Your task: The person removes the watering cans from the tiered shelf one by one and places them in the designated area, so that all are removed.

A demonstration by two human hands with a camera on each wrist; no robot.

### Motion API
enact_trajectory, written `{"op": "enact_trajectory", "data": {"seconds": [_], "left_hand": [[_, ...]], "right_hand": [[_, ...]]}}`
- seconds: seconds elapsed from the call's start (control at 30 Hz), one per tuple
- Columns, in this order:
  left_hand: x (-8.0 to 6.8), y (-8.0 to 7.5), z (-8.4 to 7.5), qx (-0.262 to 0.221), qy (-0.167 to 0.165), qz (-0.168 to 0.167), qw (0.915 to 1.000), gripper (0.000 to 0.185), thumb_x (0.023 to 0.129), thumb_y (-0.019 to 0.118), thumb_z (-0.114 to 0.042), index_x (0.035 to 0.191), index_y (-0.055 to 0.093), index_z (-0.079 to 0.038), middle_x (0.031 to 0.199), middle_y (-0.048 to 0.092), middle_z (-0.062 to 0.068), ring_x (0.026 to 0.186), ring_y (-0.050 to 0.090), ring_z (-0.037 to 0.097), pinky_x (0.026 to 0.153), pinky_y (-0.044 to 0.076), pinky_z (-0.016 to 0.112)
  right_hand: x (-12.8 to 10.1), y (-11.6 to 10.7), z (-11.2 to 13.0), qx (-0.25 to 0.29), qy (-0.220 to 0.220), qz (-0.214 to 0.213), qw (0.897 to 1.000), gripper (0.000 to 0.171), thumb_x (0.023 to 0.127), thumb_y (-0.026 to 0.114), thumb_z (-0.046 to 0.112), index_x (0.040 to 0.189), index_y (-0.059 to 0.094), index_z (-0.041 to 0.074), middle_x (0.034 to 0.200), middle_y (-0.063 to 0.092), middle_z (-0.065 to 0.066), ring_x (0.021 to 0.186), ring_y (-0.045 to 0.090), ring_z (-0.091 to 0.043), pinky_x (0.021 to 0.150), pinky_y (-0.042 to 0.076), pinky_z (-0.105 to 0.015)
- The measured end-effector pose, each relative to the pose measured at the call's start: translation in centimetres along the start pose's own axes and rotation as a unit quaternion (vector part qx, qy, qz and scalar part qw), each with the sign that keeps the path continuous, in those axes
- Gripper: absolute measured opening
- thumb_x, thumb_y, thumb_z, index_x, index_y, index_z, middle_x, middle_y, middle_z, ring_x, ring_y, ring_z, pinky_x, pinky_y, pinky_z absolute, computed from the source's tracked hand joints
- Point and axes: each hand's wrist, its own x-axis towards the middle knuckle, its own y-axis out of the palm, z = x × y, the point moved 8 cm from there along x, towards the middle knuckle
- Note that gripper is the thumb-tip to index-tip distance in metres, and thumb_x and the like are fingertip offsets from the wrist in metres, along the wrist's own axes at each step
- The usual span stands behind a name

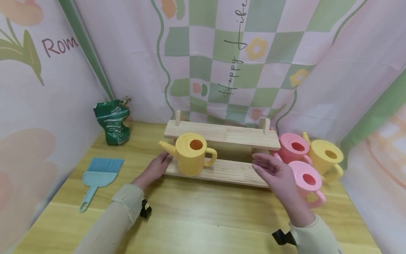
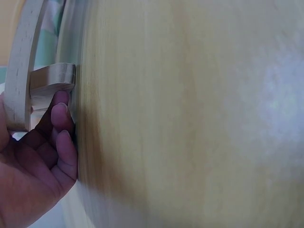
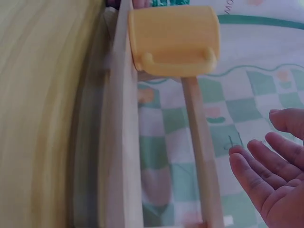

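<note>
Clearly, the left hand (image 1: 157, 166) grips the left end of the lower plank (image 1: 234, 171) of a two-tier wooden shelf (image 1: 222, 133), its fingers (image 2: 65, 156) curled beneath the wood and its thumb on the other side. Farther right, the right hand (image 1: 280, 176) is held by the shelf's right end, its fingers (image 3: 259, 173) loosely extended and a little apart, with nothing in them. Between the hands, a yellow watering can (image 1: 191, 158) stands upright on the lower plank, nearer the left end, spout to the left and handle to the right. All this sits on a yellowish wood-grain bench (image 1: 203, 218). On the left hangs a pale curtain (image 1: 85, 88) lettered "Rom"; straight behind the shelf, a green-and-white checked cloth (image 1: 222, 42) reads "Happy life"; more pale fabric with a green band closes the right side. Counting across: one crumpled green bag (image 1: 112, 121) with a clip, one light blue brush (image 1: 99, 178) lying flat, one shelf, and four cans, namely the yellow one on the plank, two pink cans (image 1: 293, 146) on the bench behind and beside the right hand, and a second yellow can (image 1: 325, 158) rightmost.
</note>
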Motion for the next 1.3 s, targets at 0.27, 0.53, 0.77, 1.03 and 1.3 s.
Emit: {"op": "enact_trajectory", "data": {"seconds": [0.27, 0.53, 0.77, 1.03, 1.3], "left_hand": [[-0.1, 0.0, -0.2, -0.003, -0.001, 0.003, 1.0, 0.063, 0.083, 0.025, -0.065, 0.138, 0.024, -0.034, 0.141, 0.029, 0.006, 0.127, 0.028, 0.028, 0.1, 0.023, 0.05], [0.0, 0.0, 0.0, -0.003, -0.007, 0.003, 1.0, 0.064, 0.083, 0.024, -0.066, 0.138, 0.023, -0.034, 0.141, 0.029, 0.006, 0.127, 0.028, 0.028, 0.101, 0.023, 0.049], [-0.1, 0.1, -0.1, -0.004, -0.007, 0.008, 0.9999, 0.063, 0.082, 0.025, -0.066, 0.138, 0.023, -0.035, 0.142, 0.028, 0.004, 0.128, 0.026, 0.026, 0.101, 0.022, 0.049], [-0.1, 0.0, 0.0, 0.0, -0.005, 0.005, 1.0, 0.062, 0.083, 0.024, -0.066, 0.137, 0.023, -0.036, 0.142, 0.028, 0.004, 0.128, 0.026, 0.026, 0.101, 0.022, 0.05], [0.0, 0.1, 0.0, -0.009, -0.011, 0.005, 0.9999, 0.063, 0.082, 0.025, -0.066, 0.137, 0.024, -0.036, 0.141, 0.029, 0.003, 0.128, 0.027, 0.025, 0.101, 0.022, 0.049]], "right_hand": [[1.0, 3.8, -1.9, -0.007, 0.035, 0.041, 0.999, 0.035, 0.079, 0.067, 0.019, 0.109, 0.059, 0.004, 0.105, 0.061, -0.013, 0.094, 0.059, -0.021, 0.075, 0.049, -0.02], [1.6, 7.0, -1.2, 0.023, 0.024, 0.065, 0.997, 0.034, 0.079, 0.065, 0.008, 0.111, 0.057, -0.001, 0.109, 0.058, -0.017, 0.098, 0.056, -0.034, 0.078, 0.048, -0.025], [1.8, 8.4, 0.0, 0.013, 0.052, 0.061, 0.997, 0.034, 0.08, 0.062, 0.001, 0.113, 0.054, -0.005, 0.113, 0.055, -0.022, 0.1, 0.054, -0.037, 0.08, 0.048, -0.029], [2.6, 9.3, -1.8, 0.005, 0.042, 0.054, 0.998, 0.035, 0.08, 0.064, 0.008, 0.113, 0.055, -0.001, 0.111, 0.058, -0.016, 0.098, 0.056, -0.03, 0.081, 0.047, -0.03], [3.2, 10.5, -3.4, 0.001, 0.036, 0.055, 0.998, 0.034, 0.079, 0.066, 0.011, 0.113, 0.058, 0.011, 0.105, 0.062, -0.007, 0.093, 0.058, -0.02, 0.077, 0.049, -0.024]]}}
